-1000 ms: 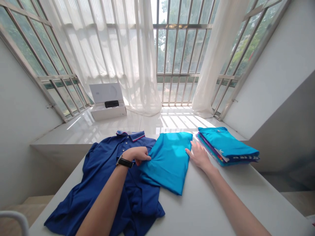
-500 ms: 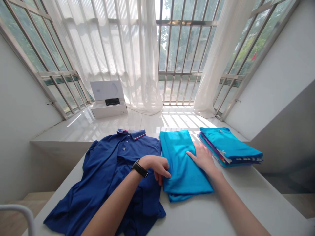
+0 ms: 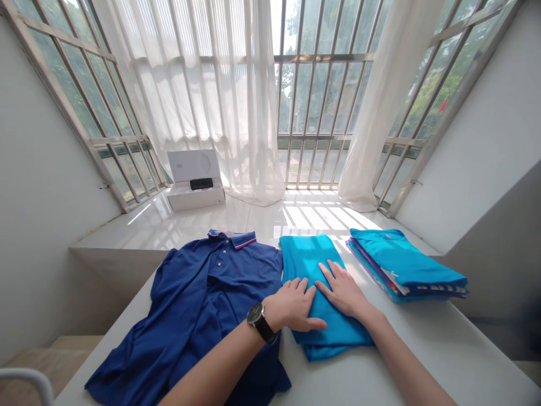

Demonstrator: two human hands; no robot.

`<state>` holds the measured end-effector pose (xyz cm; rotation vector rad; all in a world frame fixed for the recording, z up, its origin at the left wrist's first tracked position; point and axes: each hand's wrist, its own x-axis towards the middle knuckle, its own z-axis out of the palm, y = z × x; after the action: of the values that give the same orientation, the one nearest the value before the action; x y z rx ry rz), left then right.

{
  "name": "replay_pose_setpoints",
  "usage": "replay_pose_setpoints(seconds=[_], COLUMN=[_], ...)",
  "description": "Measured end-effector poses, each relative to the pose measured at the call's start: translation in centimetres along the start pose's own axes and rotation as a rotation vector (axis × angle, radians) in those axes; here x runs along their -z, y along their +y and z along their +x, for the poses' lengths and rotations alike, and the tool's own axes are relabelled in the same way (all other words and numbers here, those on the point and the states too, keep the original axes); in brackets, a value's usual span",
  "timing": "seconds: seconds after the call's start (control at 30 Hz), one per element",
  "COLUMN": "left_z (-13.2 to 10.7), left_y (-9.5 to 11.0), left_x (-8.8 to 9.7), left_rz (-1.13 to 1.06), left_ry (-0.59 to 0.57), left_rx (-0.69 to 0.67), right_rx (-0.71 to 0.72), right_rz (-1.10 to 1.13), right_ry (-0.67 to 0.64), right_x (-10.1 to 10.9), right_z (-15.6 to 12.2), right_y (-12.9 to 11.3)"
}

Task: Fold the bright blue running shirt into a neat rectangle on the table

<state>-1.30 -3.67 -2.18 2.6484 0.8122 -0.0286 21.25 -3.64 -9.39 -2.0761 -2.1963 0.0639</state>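
Okay, so the left hand [image 3: 291,304] is pressing open and flat on a folded turquoise shirt [image 3: 333,332], fingers spread, and the right hand [image 3: 342,290] is doing the same just beside it. Neither one is gripping anything. Looks like both palms are bearing down to keep the fabric smooth and pinned to the white table [image 3: 426,349]. The shirt is sitting between a navy polo shirt [image 3: 198,299], which is lying spread out with its collar pointing away, and a stack of folded shirts [image 3: 406,262] off to the right, probably parked there to leave room in the middle. A black wristwatch [image 3: 260,322] is sitting on the left wrist, just over the polo's edge. Farther back, an open white box [image 3: 195,194] is holding a small black object [image 3: 201,184] near sheer curtains [image 3: 236,113].
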Motion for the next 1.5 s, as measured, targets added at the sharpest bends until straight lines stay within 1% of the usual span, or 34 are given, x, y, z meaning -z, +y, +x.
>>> replay_pose_setpoints(seconds=[0.07,0.13,0.23,0.33,0.57,0.7,0.83,0.93,1.03,1.1,1.2,1.33,1.5], left_z=[0.2,0.2,0.2,0.0,-0.9,-1.4,-1.7,-1.7,-1.6,-1.8,-2.2,-2.8,-3.2], left_y=[-0.7,-1.4,-2.3,-2.8,-3.6,-4.4,-5.2,-5.5,-5.5,-5.3,-4.9,-4.2,-3.3], left_x=[-1.0,-1.4,-1.2,-1.0,-1.6,-1.5,-1.4,-1.3,-1.2,-1.2,-1.5,-1.9,-2.0], left_rz=[-0.017,-0.039,-0.063,-0.074,-0.076,-0.064,-0.054,-0.052,-0.048,-0.045,-0.040,-0.025,0.008], left_ry=[-0.032,-0.050,-0.077,-0.084,-0.035,-0.071,-0.079,-0.098,-0.116,-0.092,-0.005,0.096,0.159], left_rx=[0.011,0.006,-0.002,0.000,-0.003,0.027,0.043,0.057,0.058,0.048,0.014,-0.033,-0.058], right_rx=[-0.020,-0.048,-0.060,-0.051,-0.051,-0.044,-0.046,-0.042,-0.015,0.017,0.052,0.041,0.034], right_rz=[-0.009,-0.016,-0.024,-0.023,-0.033,-0.033,-0.019,-0.013,-0.013,-0.014,-0.010,-0.012,0.000], right_ry=[-0.007,-0.006,0.000,0.007,0.002,-0.015,-0.028,-0.041,-0.042,-0.029,-0.019,-0.030,-0.028], right_x=[0.1,0.2,0.3,0.3,0.2,0.3,0.5,0.6,0.7,0.8,0.8,0.3,-0.2], right_z=[0.3,0.7,1.2,1.4,1.5,1.8,2.0,2.2,2.1,1.8,1.2,0.8,0.9], right_y=[-0.2,-0.4,-0.7,-0.9,-1.3,-2.3,-3.4,-3.6,-3.3,-2.9,-2.1,-0.8,0.3])
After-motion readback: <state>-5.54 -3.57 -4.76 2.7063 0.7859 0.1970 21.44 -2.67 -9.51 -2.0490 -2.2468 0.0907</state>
